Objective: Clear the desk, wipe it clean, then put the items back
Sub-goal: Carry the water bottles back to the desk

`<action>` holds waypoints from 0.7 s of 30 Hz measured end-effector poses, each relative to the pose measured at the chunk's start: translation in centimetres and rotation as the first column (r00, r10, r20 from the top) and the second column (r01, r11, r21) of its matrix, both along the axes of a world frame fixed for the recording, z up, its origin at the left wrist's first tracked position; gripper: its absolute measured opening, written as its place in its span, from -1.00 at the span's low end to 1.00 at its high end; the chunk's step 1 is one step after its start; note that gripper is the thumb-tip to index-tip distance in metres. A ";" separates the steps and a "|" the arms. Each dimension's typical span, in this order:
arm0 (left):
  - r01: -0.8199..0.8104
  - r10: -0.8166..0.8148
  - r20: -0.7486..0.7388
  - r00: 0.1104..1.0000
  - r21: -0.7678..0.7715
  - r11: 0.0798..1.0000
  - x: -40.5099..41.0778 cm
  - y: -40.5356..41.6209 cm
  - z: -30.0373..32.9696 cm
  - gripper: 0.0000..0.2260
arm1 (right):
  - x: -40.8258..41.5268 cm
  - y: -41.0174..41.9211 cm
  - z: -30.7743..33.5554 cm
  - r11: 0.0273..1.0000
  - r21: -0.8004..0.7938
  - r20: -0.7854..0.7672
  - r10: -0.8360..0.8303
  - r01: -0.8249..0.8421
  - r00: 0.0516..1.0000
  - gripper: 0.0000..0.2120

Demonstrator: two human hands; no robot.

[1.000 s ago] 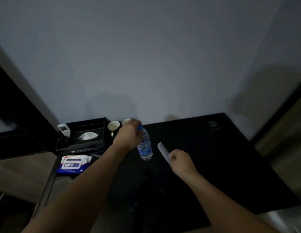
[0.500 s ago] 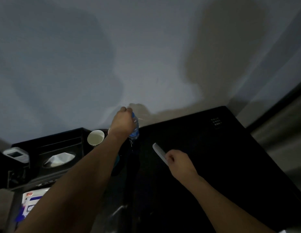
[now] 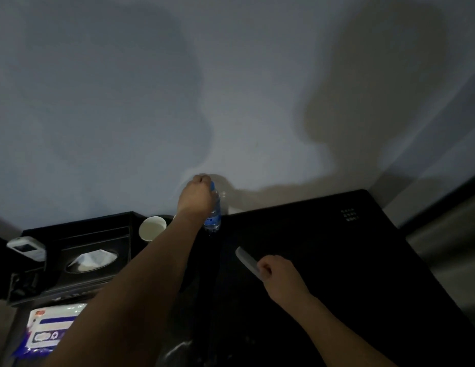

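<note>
Dim, grainy, soft-focused view. Two broad shadows fall across the pale grey wall (image 3: 151, 75). The black glossy desk (image 3: 337, 260) swallows detail.

left hand (image 3: 196, 194) grips bottle (image 3: 214, 215); right hand (image 3: 280, 276) holds comb (image 3: 247, 262).

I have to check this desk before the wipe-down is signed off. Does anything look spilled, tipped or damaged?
Nothing stands out. The water bottle stands upright at the back of the desk, capped, with the left hand gripping its top. The paper cup is upright. The dim light could hide small spills.
</note>
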State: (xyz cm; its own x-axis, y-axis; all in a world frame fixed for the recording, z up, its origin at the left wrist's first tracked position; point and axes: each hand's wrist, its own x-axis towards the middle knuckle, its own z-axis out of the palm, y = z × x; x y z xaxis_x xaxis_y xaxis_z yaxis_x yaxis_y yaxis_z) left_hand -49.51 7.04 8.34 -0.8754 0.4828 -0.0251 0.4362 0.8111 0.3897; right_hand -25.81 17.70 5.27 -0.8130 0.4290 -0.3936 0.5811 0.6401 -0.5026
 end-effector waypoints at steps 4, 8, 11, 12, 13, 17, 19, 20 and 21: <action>-0.056 0.058 0.022 0.998 -0.072 0.996 1.1 -0.5 0.4 -0.57 | 0.6 0.6 0.7 1.000 -0.003 -0.028 0.008 -0.008 1.000 -0.90; -0.145 0.145 0.005 0.989 0.028 0.989 4.9 -2.2 1.7 -0.50 | 1.3 0.2 0.7 0.993 -0.016 -0.018 0.117 -0.117 0.993 -0.89; -0.240 0.243 -0.032 0.970 0.082 0.967 9.6 -6.4 1.6 -0.52 | 0.5 -1.6 0.2 0.958 -0.061 0.015 0.283 -0.282 0.959 -0.85; -0.272 0.277 -0.040 0.960 0.094 0.958 11.4 -8.3 1.1 -0.55 | 0.1 -2.6 -0.1 0.938 -0.069 0.035 0.343 -0.341 0.939 -0.82; -0.307 0.311 -0.029 0.950 0.085 0.948 13.0 -10.5 0.3 -0.59 | -0.3 -3.9 -0.5 0.918 -0.080 0.056 0.394 -0.389 0.917 -0.80; -0.453 0.453 0.089 0.887 -0.016 0.891 19.2 -19.1 -2.7 -0.67 | -1.5 -10.3 -2.8 0.855 -0.117 0.044 0.512 -0.505 0.858 -0.78; -0.484 0.487 0.134 0.863 -0.056 0.873 21.6 -23.0 -3.6 -0.69 | -1.9 -14.0 -4.0 0.822 -0.117 0.045 0.566 -0.558 0.823 -0.79; -0.486 0.495 0.155 0.855 -0.091 0.869 22.6 -24.8 -3.9 -0.70 | -2.1 -15.8 -4.4 0.809 -0.111 0.050 0.585 -0.578 0.809 -0.79; -0.478 0.496 0.177 0.850 -0.135 0.868 23.5 -26.5 -4.3 -0.71 | -2.2 -17.6 -4.8 0.801 -0.106 0.053 0.596 -0.589 0.801 -0.79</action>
